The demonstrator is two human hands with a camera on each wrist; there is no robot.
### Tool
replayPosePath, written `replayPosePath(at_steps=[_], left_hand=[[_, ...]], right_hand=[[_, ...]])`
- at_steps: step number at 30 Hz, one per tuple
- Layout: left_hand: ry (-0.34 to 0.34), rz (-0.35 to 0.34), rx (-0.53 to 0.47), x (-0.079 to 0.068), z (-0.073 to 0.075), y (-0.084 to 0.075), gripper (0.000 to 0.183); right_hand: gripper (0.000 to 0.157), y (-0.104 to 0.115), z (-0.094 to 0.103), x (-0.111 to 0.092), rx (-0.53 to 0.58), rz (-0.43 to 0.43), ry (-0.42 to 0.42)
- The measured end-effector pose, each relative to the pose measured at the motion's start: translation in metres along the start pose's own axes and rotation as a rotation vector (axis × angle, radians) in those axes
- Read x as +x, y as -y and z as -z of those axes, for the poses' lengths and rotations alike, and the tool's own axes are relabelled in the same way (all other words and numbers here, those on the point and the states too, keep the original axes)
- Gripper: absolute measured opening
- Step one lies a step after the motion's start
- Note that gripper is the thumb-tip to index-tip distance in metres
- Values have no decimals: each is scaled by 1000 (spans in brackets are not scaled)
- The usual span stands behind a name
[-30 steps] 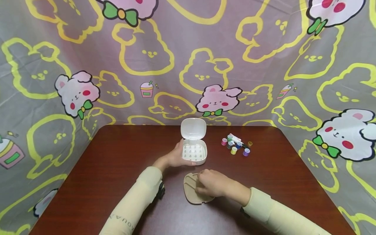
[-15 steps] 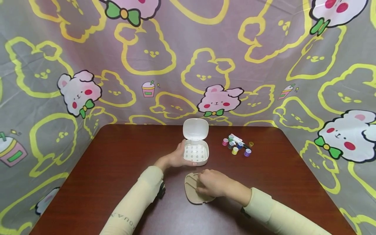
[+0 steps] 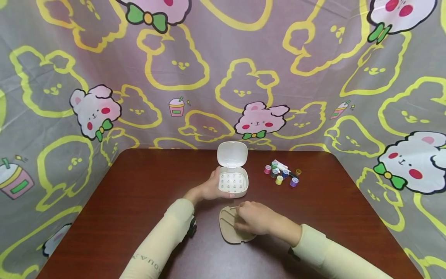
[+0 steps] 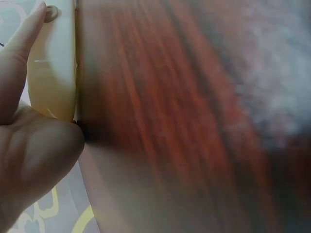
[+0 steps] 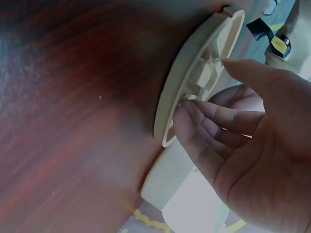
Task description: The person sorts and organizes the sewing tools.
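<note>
Downward, with fingers bent, the right hand point(image 3: 256, 217) reaches into the beige tray point(image 3: 228, 232), its thumb spread apart from the other fingers; I cannot tell whether the fingertips pinch anything. The left hand point(image 3: 209, 188) grips the left side of the white box point(image 3: 240, 195), thumb along the near wall, and its forearm slants in from the lower left. From above, the right knuckles cover part of the tray, and the box conceals some left fingers. Both pale cloth sleeves point(image 3: 313, 242) run out of the picture. The tray, rigid and rounded with ribbed compartments, lies just nearer the person than the box. Smooth and round-cornered, the box has its lid point(image 3: 232, 154) raised; rows of small dots, bumps or holes, mark its floor. Beneath is a glossy red-brown wood-grain table point(image 3: 146, 174).
</note>
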State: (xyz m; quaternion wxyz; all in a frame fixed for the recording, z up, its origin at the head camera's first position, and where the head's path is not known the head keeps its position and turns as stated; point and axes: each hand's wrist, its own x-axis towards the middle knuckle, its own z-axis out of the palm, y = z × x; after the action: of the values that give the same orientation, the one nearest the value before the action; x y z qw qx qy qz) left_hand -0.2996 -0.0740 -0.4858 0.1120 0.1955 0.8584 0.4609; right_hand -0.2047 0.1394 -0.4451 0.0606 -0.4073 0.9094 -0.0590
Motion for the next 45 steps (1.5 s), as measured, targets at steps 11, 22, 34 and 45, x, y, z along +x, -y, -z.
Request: replayPosePath(at_steps=[11,22,34,45], left_hand=[[-18,-28,-13,-1,-1,1,118],[-54,-65,-16,-1,-2,3,113],[-39,-54,-52,-1,-2,1,112],[-21,-40,-41,0,-1,0,112]], right_hand=[[19,-9,17,-7,-15,25,-81],[14,-28,27,-16,-66,2,-275],[16,-48,37,-24,-82,-73,-295],[24,-67,45,-34,-18,-197,-346]])
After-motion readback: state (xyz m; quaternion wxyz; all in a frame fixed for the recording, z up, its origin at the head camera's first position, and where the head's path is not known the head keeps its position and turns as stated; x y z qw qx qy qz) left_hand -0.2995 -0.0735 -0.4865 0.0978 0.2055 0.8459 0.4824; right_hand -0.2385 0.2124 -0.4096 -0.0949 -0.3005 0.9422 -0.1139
